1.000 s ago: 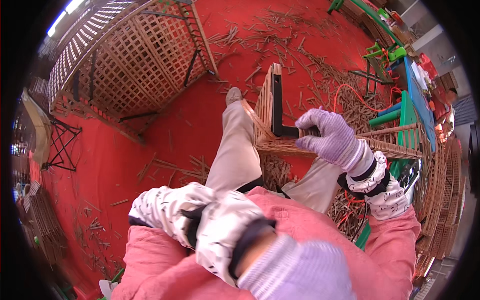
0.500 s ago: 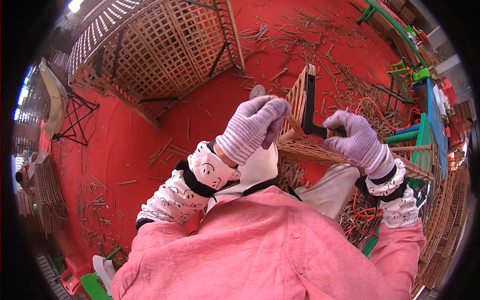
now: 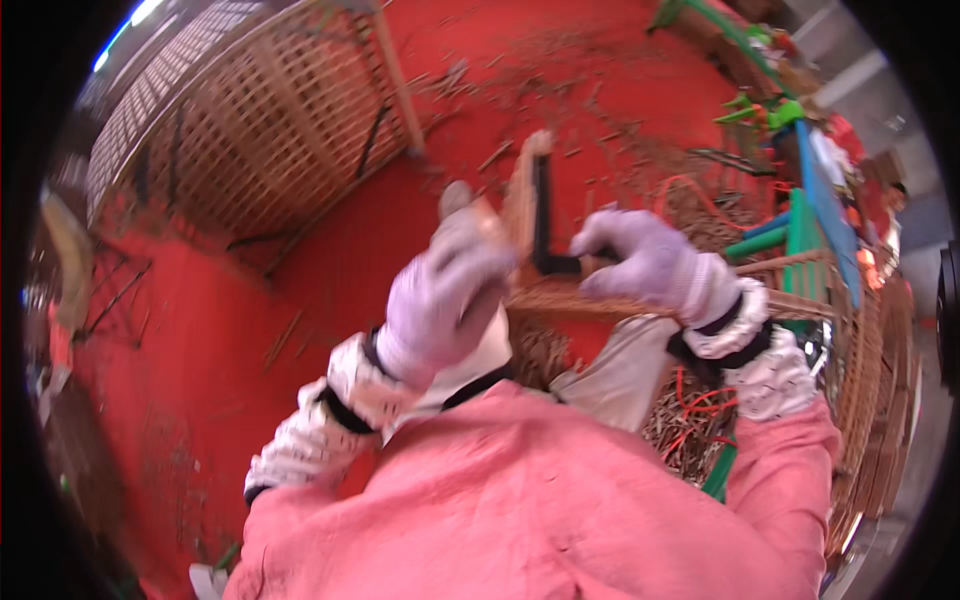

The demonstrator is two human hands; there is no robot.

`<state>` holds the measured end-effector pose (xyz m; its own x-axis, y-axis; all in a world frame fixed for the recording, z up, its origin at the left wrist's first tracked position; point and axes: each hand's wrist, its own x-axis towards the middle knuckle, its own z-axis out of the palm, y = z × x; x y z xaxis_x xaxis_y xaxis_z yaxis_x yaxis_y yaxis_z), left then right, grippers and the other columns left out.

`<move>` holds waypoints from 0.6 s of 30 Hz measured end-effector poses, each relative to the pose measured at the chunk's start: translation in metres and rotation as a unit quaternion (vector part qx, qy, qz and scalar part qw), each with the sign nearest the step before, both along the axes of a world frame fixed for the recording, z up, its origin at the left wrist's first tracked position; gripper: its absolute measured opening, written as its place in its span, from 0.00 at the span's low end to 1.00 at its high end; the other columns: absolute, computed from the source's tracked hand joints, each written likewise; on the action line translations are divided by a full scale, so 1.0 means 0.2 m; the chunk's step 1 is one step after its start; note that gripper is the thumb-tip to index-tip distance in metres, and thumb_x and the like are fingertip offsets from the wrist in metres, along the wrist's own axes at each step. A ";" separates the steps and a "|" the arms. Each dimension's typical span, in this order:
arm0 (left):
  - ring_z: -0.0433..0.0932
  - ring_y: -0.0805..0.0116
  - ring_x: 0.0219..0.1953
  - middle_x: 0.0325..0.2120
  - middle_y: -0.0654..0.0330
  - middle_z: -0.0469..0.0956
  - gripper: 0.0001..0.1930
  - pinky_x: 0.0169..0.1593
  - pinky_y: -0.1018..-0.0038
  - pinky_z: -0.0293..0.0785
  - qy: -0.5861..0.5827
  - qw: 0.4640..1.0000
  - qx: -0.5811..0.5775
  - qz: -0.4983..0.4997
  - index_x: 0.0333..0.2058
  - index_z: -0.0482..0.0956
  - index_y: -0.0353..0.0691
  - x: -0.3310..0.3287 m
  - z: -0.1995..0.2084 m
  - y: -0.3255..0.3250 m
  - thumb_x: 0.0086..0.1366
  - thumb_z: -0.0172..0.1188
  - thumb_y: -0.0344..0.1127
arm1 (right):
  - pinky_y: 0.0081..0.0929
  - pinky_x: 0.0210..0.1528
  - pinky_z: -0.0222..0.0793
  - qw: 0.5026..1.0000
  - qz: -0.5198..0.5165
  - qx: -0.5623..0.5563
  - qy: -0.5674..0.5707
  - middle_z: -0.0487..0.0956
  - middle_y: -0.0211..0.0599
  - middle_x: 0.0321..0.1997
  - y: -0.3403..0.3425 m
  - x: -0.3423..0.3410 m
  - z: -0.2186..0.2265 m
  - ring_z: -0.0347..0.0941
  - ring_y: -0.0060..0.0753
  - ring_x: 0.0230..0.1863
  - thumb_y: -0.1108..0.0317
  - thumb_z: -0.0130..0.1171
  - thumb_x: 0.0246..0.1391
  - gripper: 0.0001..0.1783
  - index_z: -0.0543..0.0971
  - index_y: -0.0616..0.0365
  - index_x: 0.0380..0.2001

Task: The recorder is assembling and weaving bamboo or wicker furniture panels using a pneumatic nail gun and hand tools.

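My right hand (image 3: 645, 262), in a lavender knitted glove, curls its fingers and thumb round the lower bar of a woven wicker frame (image 3: 575, 306). A black L-shaped bracket (image 3: 543, 215) sits against the frame's upright side, just left of that hand. My left hand (image 3: 445, 300), gloved alike, is beside the upright's left side. It is smeared by motion, so its fingers do not show clearly. A tan blur lies between it and the wicker; whether the hand holds it cannot be made out. The frame lies over my lap and legs.
A large lattice wicker piece (image 3: 270, 110) with black braces stands at the far left on the red floor (image 3: 330, 340). Cut strips litter the floor, with a heap (image 3: 690, 450) near my right leg. An orange cord (image 3: 700, 400), green bench parts (image 3: 800, 235) and stacked wicker are on the right.
The whole view has shifted and blurred. My left hand has moved a little away from the wicker upright and down toward me; the right keeps its hold on the frame.
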<state>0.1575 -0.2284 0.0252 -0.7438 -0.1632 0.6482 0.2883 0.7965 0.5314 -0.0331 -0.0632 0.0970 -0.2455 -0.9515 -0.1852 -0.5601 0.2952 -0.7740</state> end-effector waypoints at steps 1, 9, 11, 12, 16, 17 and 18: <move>0.76 0.55 0.33 0.36 0.54 0.75 0.16 0.35 0.66 0.73 -0.025 0.999 -0.020 -0.014 0.44 0.75 0.41 0.02 0.00 0.05 0.54 0.60 0.28 | 0.29 0.38 0.68 0.998 0.039 -0.009 0.054 0.77 0.35 0.31 -0.01 -0.01 0.00 0.74 0.29 0.35 0.61 0.70 0.38 0.22 0.78 0.60 0.36; 0.75 0.51 0.30 0.31 0.53 0.75 0.20 0.31 0.60 0.71 -0.093 0.989 -0.101 0.058 0.45 0.75 0.43 -0.07 -0.02 0.27 0.51 0.60 0.33 | 0.31 0.38 0.70 0.996 0.044 0.077 -0.023 0.79 0.39 0.34 -0.08 -0.04 -0.02 0.75 0.35 0.36 0.63 0.71 0.34 0.25 0.76 0.60 0.38; 0.76 0.53 0.28 0.27 0.54 0.76 0.18 0.30 0.61 0.71 -0.070 0.989 -0.111 0.070 0.44 0.75 0.41 -0.06 -0.05 0.27 0.52 0.60 0.33 | 0.30 0.39 0.71 0.991 0.010 0.111 -0.073 0.79 0.39 0.36 -0.09 -0.04 -0.05 0.75 0.34 0.38 0.68 0.73 0.29 0.29 0.74 0.60 0.40; 0.76 0.53 0.28 0.26 0.54 0.76 0.18 0.30 0.61 0.71 -0.069 0.990 -0.100 0.069 0.44 0.75 0.41 -0.06 -0.07 0.28 0.52 0.60 0.32 | 0.30 0.40 0.71 0.992 0.020 0.100 -0.072 0.79 0.39 0.37 -0.09 -0.04 -0.07 0.75 0.34 0.38 0.68 0.73 0.29 0.29 0.74 0.60 0.40; 0.75 0.61 0.21 0.20 0.57 0.75 0.15 0.25 0.67 0.71 -0.028 0.992 -0.113 0.051 0.43 0.74 0.38 -0.07 -0.11 0.29 0.56 0.59 0.30 | 0.30 0.40 0.71 0.993 0.045 0.093 -0.060 0.79 0.40 0.38 -0.09 -0.05 -0.11 0.74 0.35 0.40 0.70 0.71 0.30 0.30 0.74 0.60 0.42; 0.74 0.61 0.20 0.20 0.57 0.75 0.12 0.25 0.66 0.71 -0.001 0.992 -0.117 0.048 0.42 0.76 0.39 -0.07 -0.11 0.28 0.57 0.59 0.30 | 0.30 0.40 0.71 0.992 0.058 0.081 -0.073 0.79 0.40 0.39 -0.09 -0.05 -0.11 0.74 0.35 0.40 0.71 0.71 0.30 0.30 0.74 0.60 0.42; 0.74 0.61 0.19 0.20 0.56 0.75 0.10 0.25 0.66 0.72 0.025 0.991 -0.121 0.045 0.40 0.78 0.40 -0.07 -0.10 0.29 0.59 0.58 0.31 | 0.30 0.40 0.71 0.991 0.076 0.074 -0.084 0.79 0.40 0.39 -0.08 -0.05 -0.10 0.74 0.35 0.40 0.71 0.70 0.30 0.30 0.74 0.60 0.43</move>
